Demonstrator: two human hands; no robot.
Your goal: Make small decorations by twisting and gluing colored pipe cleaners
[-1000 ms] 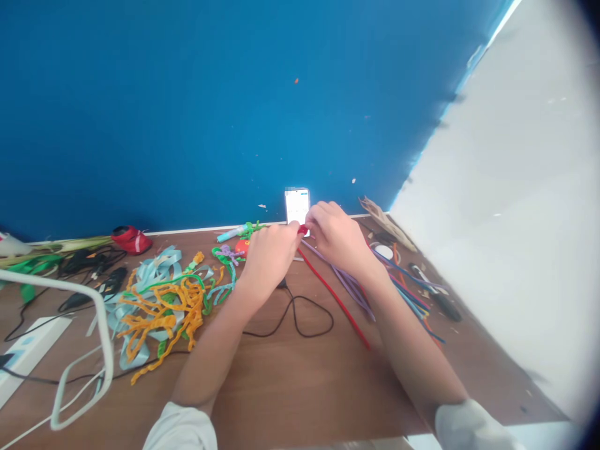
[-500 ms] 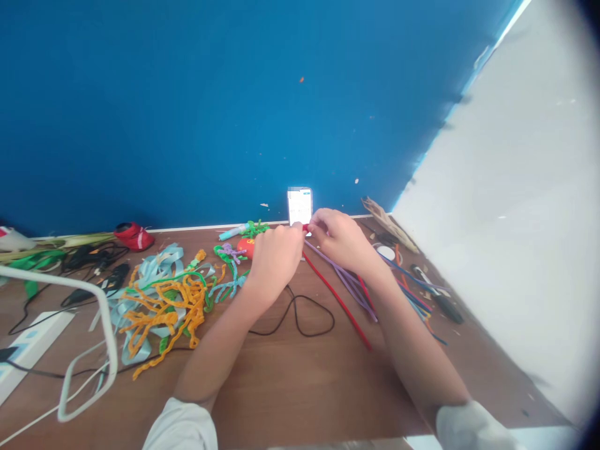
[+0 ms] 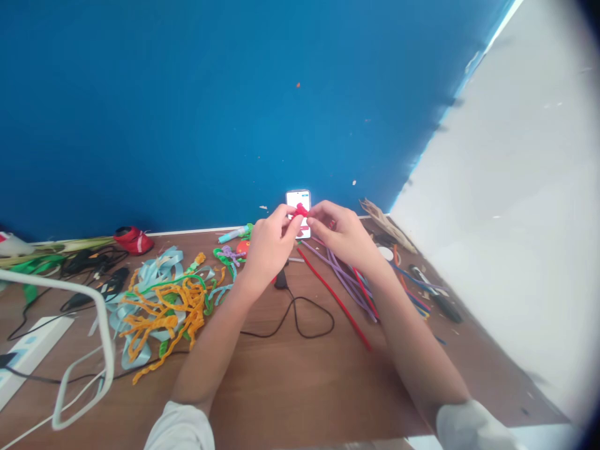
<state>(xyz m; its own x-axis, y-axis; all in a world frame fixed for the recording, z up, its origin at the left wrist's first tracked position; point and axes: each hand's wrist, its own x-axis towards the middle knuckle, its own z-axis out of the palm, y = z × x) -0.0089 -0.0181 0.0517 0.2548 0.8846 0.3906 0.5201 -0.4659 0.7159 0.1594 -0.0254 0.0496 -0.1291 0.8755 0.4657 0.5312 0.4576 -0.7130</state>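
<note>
Between my fingertips is a small red twisted pipe-cleaner piece [image 3: 300,210], held up in front of a lit phone [image 3: 299,198] that leans on the blue wall. My left hand [image 3: 274,240] pinches it from the left. From the right, my right hand [image 3: 342,231] grips it with thumb and fingers, its other fingertips partly hidden. Below the hands lie a long straight red pipe cleaner [image 3: 334,294] and several purple pipe cleaners [image 3: 349,284]. A black cable [image 3: 312,336] loops on the table under my wrists.
Orange pipe cleaners [image 3: 182,306] lie tangled over light blue ribbon [image 3: 157,269] at left. A power strip [image 3: 35,356] and a white tubular frame [image 3: 109,337] stand nearer. At right are dried husks [image 3: 387,225] and a black-handled tool [image 3: 445,306]. A red shoe-like item [image 3: 134,240] sits by the wall.
Both hands have tilted and shifted up slightly, and the left fingers have turned upward. More of the red piece now shows between them. The things on the table stay put.
</note>
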